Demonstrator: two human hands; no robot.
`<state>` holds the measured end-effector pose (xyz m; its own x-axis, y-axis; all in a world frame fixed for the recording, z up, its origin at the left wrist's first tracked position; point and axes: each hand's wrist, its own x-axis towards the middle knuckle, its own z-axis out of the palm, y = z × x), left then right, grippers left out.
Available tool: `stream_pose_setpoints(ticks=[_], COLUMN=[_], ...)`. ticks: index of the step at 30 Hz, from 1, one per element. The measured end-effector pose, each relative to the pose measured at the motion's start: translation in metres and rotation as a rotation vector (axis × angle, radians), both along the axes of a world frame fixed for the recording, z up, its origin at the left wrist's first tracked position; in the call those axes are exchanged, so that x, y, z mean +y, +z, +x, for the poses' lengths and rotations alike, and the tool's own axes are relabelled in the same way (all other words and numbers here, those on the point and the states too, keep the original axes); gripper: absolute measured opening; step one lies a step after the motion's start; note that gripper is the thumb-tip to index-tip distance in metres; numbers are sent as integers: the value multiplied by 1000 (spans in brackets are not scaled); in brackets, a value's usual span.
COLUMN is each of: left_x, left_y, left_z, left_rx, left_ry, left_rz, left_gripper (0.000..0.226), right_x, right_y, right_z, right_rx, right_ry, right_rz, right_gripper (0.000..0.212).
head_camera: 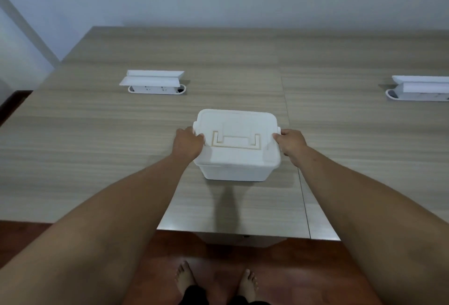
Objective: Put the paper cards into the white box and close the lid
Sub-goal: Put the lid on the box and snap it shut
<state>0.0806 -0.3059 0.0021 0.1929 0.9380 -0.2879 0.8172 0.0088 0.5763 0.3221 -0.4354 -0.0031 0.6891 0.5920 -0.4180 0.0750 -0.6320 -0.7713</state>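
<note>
The white box (234,171) stands on the wooden table (97,146), a little right of centre. Its white lid (237,125) lies flat on top, with the handle folded down into it. My left hand (188,144) presses against the lid's left edge at the latch, fingers curled over it. On the opposite side, my right hand (290,143) grips the right edge at the other latch. No paper cards are visible; the inside of the box is hidden by the lid.
Two white flip-up socket units are set into the table: one at the back left (154,82), one at the far right (419,88). The table's near edge (243,231) runs just below the box. Red-brown floor and bare feet (216,280) show beneath.
</note>
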Motion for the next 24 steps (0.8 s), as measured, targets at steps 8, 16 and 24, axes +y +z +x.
stream_pose_setpoints(ticks=[8,16,24], left_x=[-1,6,4], left_y=[-5,-13,-24], left_z=[-9,-4,1], left_rx=[-64,-333,-166], left_ry=[22,254,222], left_rz=[-91,-512,-13], left_gripper=[47,40,14], right_x=[2,3,11], right_y=[-8,-16,-12], right_z=[-3,3,2], right_rx=[-3,372,-60], right_ry=[1,-110,-90], right_rz=[-13,-44,-96], right_gripper=[31,41,38])
